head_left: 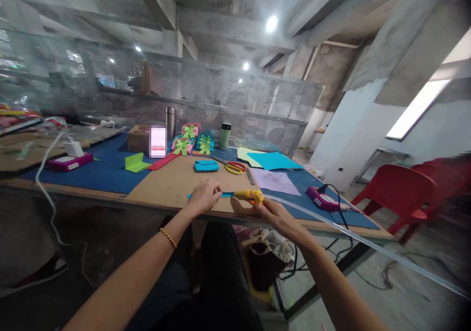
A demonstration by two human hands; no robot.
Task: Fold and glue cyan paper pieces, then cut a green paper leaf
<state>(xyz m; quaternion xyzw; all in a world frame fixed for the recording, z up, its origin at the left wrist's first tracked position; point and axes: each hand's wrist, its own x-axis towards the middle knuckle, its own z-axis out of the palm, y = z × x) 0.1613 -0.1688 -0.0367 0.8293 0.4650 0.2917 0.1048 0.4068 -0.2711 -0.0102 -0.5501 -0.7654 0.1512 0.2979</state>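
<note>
My right hand (274,213) is wrapped round a yellow glue gun (248,194), its nozzle pointing left. A long clear glue stick (331,219) trails out of its back to the lower right. The nozzle is at the right end of a narrow blue paper strip (227,194). My left hand (205,195) presses that strip on the brown board (158,189) with its fingers closed together. Just beyond the hands lies a folded blue paper piece (206,165). Scissors (235,167) with red and yellow handles and a grey blade (250,176) lie right of it.
Pink and blue pieces with green bows (189,132) stand at the back, near a steel flask (171,122) and a green bottle (225,136). Blue sheets (274,160) and a lilac sheet (275,180) lie right. Purple boxes (324,199) with cables sit by the edge. Red chairs (401,189) stand right.
</note>
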